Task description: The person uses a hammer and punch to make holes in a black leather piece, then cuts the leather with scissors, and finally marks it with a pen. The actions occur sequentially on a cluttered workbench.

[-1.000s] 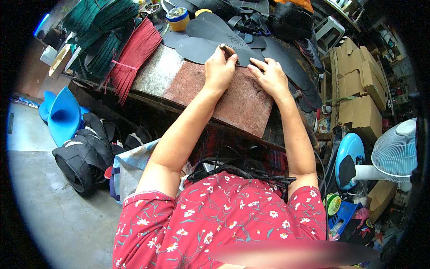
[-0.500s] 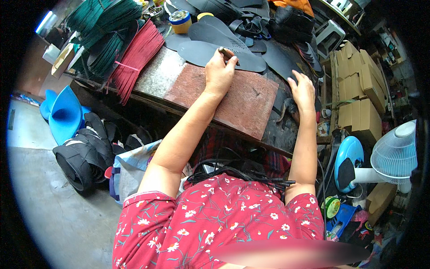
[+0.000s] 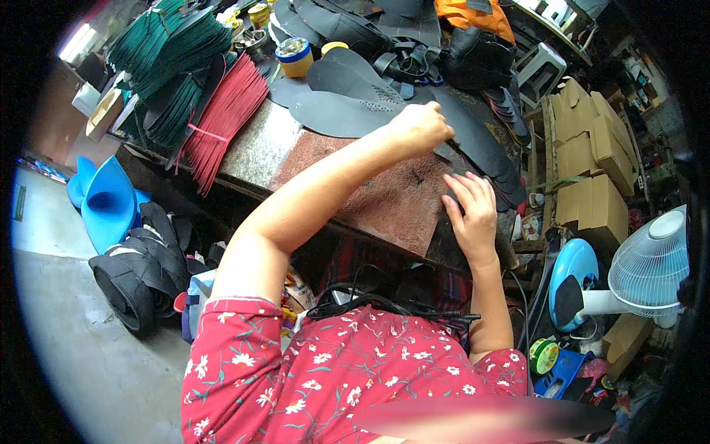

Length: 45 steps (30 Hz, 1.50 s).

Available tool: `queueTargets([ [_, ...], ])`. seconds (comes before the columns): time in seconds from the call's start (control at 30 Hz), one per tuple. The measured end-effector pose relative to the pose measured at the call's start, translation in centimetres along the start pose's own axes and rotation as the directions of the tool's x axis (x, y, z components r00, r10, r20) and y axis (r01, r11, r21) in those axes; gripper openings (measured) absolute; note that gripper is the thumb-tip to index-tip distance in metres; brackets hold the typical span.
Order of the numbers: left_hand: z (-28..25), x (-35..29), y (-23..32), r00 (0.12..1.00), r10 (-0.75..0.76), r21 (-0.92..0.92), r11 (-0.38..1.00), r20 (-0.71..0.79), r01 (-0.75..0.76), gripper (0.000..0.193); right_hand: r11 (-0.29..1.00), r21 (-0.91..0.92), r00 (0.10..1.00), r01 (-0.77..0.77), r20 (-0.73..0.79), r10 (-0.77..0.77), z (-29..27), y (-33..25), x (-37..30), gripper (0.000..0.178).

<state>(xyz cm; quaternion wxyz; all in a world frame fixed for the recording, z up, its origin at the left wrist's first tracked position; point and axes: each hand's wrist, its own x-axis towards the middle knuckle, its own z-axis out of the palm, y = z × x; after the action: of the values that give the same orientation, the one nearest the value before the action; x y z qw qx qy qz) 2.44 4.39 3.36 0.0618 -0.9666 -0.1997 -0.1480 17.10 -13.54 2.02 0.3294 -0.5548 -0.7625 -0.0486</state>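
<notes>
My left hand [image 3: 423, 129] is closed in a fist above the far right part of a reddish-brown board [image 3: 362, 189]. Whatever it grips is hidden by the fingers. Beside the board's right edge, my right hand [image 3: 475, 211] has its fingers stretched out, with nothing visible in it. Just beyond my left forearm lies a flat dark grey sole-shaped piece [image 3: 336, 115], partly covered by that arm. A similar piece with small holes [image 3: 351, 74] is behind it. Another long dark flat piece [image 3: 484, 144] lies to the right of my left hand.
Bundles of green strips [image 3: 166, 52] and red strips [image 3: 222, 122] are stacked at the table's left. A yellow tub with a blue rim [image 3: 294, 58] stands at the back. Cardboard boxes [image 3: 592, 203] and a fan [image 3: 647, 263] stand at right; black rolled material [image 3: 137, 277] lies on the left floor.
My left hand has swung right and turned over; the short dark stick-like tool seen in it earlier is no longer visible. My right hand has come nearer and left, to the board's edge.
</notes>
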Motion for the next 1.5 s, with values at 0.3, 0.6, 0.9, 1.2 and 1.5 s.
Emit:
queueTargets([
  [0.3, 2.3, 6.2, -3.3, 0.958, -0.109, -0.278, 0.943, 0.266, 0.185, 0.021, 0.997, -0.08, 0.999, -0.017, -0.028, 0.015, -0.1, 0.1, -4.3, 0.034],
  [0.6, 7.0, 9.0, -15.4, 0.734, -0.679, -0.049, 0.734, -0.022, 0.677, 0.075, 0.998, -0.002, 0.996, -0.062, -0.062, 0.062, 0.1, 0.9, -4.2, 0.036],
  [0.9, 4.0, 8.7, -20.4, 0.398, -0.836, -0.796, 0.512, -0.377, 0.323, 0.017, 0.996, 0.019, 0.995, -0.089, -0.053, 0.09, 0.0, 1.0, -4.0, 0.035],
  [1.2, -13.8, 4.5, -11.4, 0.366, -0.85, -0.87, 0.193, -0.38, -0.455, 0.011, 0.993, 0.058, 0.992, -0.102, -0.063, 0.106, 0.1, 1.1, -4.2, 0.033],
  [1.5, -4.2, -9.0, 1.6, 0.908, -0.42, -0.162, 0.896, -0.001, 0.414, 0.059, 0.981, 0.158, 0.963, -0.116, -0.224, 0.15, 0.4, 1.7, 2.5, 0.024],
])
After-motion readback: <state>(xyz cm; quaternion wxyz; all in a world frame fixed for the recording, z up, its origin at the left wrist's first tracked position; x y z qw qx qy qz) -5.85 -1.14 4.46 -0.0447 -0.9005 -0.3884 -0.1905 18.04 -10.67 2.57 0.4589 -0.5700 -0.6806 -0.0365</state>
